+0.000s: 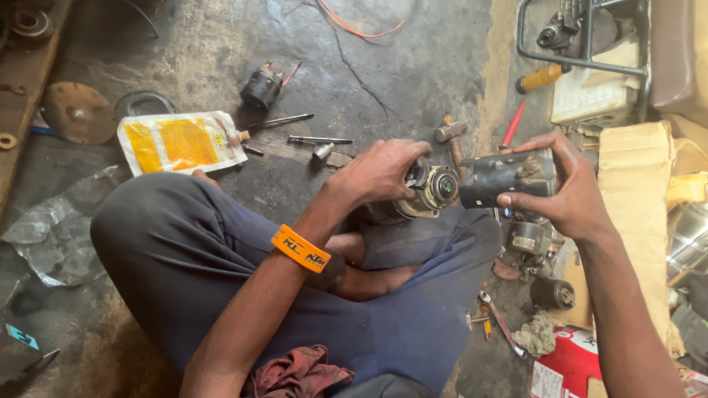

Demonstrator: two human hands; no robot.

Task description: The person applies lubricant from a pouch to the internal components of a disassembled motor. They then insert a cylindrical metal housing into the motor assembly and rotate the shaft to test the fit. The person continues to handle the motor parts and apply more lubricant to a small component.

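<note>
Head view: left hand [380, 173] gripping round metal motor end assembly [431, 190], right hand [564, 188] wrapping black cylindrical motor housing [505, 177], both above lap, just apart. Greasy housing risking slipping onto concrete floor [369, 66].

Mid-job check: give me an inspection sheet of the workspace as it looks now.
Surface: stained concrete floor, cracked.
Job's things: motor core in left hand; black housing in right hand, just apart.
Clutter: yellow pouch, solenoid, hammer, rods, red rag, wrench.
Grippers: both hands closed on parts.
Cables: orange wire on floor.
Surroundings: metal frame, cardboard.
</note>
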